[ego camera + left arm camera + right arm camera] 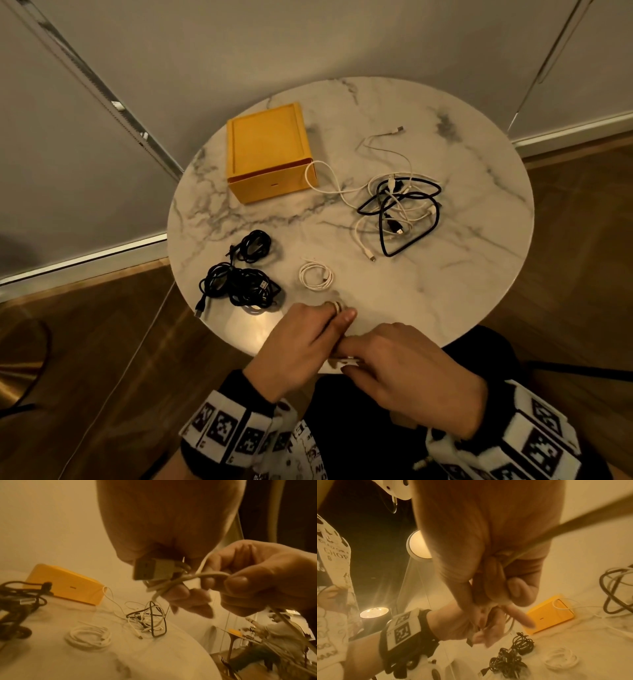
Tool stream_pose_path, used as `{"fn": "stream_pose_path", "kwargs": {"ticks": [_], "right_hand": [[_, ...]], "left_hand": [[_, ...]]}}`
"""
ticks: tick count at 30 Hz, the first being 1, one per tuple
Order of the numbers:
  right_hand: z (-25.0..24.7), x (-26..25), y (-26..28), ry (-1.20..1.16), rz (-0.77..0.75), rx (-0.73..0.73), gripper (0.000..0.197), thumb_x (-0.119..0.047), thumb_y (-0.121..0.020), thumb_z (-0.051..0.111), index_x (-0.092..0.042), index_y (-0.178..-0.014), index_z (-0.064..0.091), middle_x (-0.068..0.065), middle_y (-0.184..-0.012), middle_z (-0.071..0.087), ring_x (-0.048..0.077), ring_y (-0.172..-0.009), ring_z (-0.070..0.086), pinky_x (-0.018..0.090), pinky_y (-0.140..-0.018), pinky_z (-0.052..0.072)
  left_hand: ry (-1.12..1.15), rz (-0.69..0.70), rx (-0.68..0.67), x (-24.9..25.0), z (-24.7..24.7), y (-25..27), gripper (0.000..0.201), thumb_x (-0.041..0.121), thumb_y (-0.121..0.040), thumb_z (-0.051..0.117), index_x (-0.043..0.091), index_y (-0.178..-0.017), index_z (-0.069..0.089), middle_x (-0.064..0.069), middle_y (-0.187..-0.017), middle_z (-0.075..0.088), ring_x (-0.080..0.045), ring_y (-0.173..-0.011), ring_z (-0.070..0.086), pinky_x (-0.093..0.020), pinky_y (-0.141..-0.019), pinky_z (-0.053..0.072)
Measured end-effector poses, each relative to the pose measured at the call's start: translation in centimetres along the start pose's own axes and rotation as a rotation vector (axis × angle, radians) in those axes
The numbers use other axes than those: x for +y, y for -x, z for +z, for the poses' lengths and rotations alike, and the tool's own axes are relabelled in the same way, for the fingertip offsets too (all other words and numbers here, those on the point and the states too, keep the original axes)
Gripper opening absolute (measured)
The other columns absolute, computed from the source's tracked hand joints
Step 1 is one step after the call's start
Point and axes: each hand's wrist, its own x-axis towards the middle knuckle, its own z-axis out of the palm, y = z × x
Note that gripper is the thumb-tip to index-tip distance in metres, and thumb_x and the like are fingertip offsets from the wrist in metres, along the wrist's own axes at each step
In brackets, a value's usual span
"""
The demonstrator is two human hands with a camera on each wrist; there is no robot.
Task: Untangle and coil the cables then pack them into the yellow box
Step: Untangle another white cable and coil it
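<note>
The left hand [294, 346] had a white cable [173, 582] wound round its fingers [178, 595], with the USB plug [150, 569] tucked under the palm. The right hand [407, 370] pinched that cable's loose run between thumb and curled fingers [236, 584], low in the head view's middle. Above them on the marble table [462, 291] lay a small coiled white cable [315, 276], and to its left two bundled black cables [239, 284]. A tangled heap of black and white cables [399, 209] sat right of centre. The yellow box [267, 150], closed, stood in the upper left of the table, one white loop from the heap touching its corner.
</note>
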Motion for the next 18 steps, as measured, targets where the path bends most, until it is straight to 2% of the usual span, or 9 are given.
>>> {"fn": "stream_pose_path", "kwargs": {"ticks": [3,6,7,8,10,12,14,16,18], "right_hand": [[-0.1,1.4,0.0,-0.139,0.004,0.091,0.019,-0.044,-0.089,0.052,-0.032,-0.1,0.061,-0.011,-0.069,0.059,0.013,-0.071,0.059,0.03,-0.066,0.041],[-0.2,3.2,-0.1,-0.403,0.042,0.203,0.027,-0.054,-0.082,0.059,-0.028,-0.086,0.065,-0.01,-0.052,0.046,0.009,-0.051,0.047,0.024,-0.055,0.036],[-0.2,3.6,-0.2,-0.504,0.047,0.227,0.027,-0.053,-0.081,0.063,-0.026,-0.083,0.066,-0.006,-0.054,0.051,0.01,-0.05,0.047,0.028,-0.054,0.039],[0.0,3.8,-0.2,-0.597,0.043,0.241,0.028,-0.052,-0.079,0.068,-0.024,-0.081,0.068,-0.001,-0.058,0.057,0.018,-0.053,0.051,0.035,-0.056,0.043],[0.5,3.9,-0.4,-0.764,0.035,0.256,0.03,-0.048,-0.077,0.073,-0.019,-0.079,0.07,0.009,-0.066,0.065,0.027,-0.061,0.058,0.042,-0.063,0.048],[0.9,3.8,-0.5,-0.87,0.028,0.28,0.024,-0.038,-0.079,0.075,-0.015,-0.08,0.071,0.01,-0.065,0.063,0.018,-0.06,0.054,0.036,-0.062,0.046],[1.4,3.5,-0.6,-0.894,0.003,0.305,0.021,-0.034,-0.086,0.07,-0.014,-0.085,0.072,0.003,-0.065,0.062,0.009,-0.062,0.052,0.028,-0.062,0.043],[2.2,3.0,-0.6,-0.902,-0.044,0.296,0.024,-0.042,-0.09,0.062,-0.019,-0.092,0.072,0.006,-0.072,0.065,0.014,-0.065,0.054,0.033,-0.063,0.044],[2.7,2.3,-0.5,-0.941,-0.06,0.289,0.021,-0.046,-0.09,0.061,-0.027,-0.094,0.07,0.021,-0.073,0.06,0.028,-0.061,0.05,0.045,-0.06,0.042]], "left_hand": [[-0.116,-0.002,-0.187,-0.1,-1.1,0.2,0.059,0.054,-0.096,0.026,0.019,-0.059,0.055,-0.005,-0.051,0.059,-0.016,-0.051,0.057,-0.042,-0.064,0.047],[0.26,-0.165,-0.307,0.1,-1.7,1.1,0.059,0.05,-0.099,0.033,0.023,-0.058,0.064,0.0,-0.043,0.049,-0.014,-0.043,0.048,-0.035,-0.065,0.049],[0.382,-0.204,-0.338,0.3,-1.8,1.4,0.06,0.05,-0.098,0.035,0.017,-0.06,0.067,0.001,-0.043,0.047,-0.013,-0.043,0.043,-0.031,-0.061,0.045],[0.471,-0.229,-0.368,0.6,-1.9,1.6,0.063,0.05,-0.097,0.036,0.008,-0.063,0.068,0.002,-0.044,0.047,-0.014,-0.043,0.039,-0.028,-0.058,0.04],[0.599,-0.224,-0.406,1.0,-1.9,1.9,0.059,0.05,-0.095,0.04,0.009,-0.062,0.068,0.0,-0.043,0.044,-0.015,-0.042,0.033,-0.027,-0.056,0.032],[0.711,-0.219,-0.403,1.1,-2.1,1.8,0.054,0.05,-0.091,0.044,0.007,-0.066,0.067,0.004,-0.041,0.04,-0.012,-0.039,0.027,-0.023,-0.051,0.025],[0.827,-0.228,-0.382,0.9,-2.2,1.7,0.057,0.052,-0.088,0.049,0.002,-0.067,0.065,0.009,-0.037,0.038,-0.007,-0.035,0.023,-0.023,-0.047,0.019],[0.972,-0.22,-0.353,0.7,-2.0,1.4,0.059,0.058,-0.085,0.056,0.003,-0.063,0.067,0.01,-0.033,0.034,-0.006,-0.032,0.022,-0.02,-0.046,0.022],[1.093,-0.228,-0.318,0.6,-1.9,1.0,0.058,0.058,-0.081,0.061,0.004,-0.06,0.067,0.01,-0.03,0.033,-0.005,-0.03,0.023,-0.017,-0.044,0.027]]}}
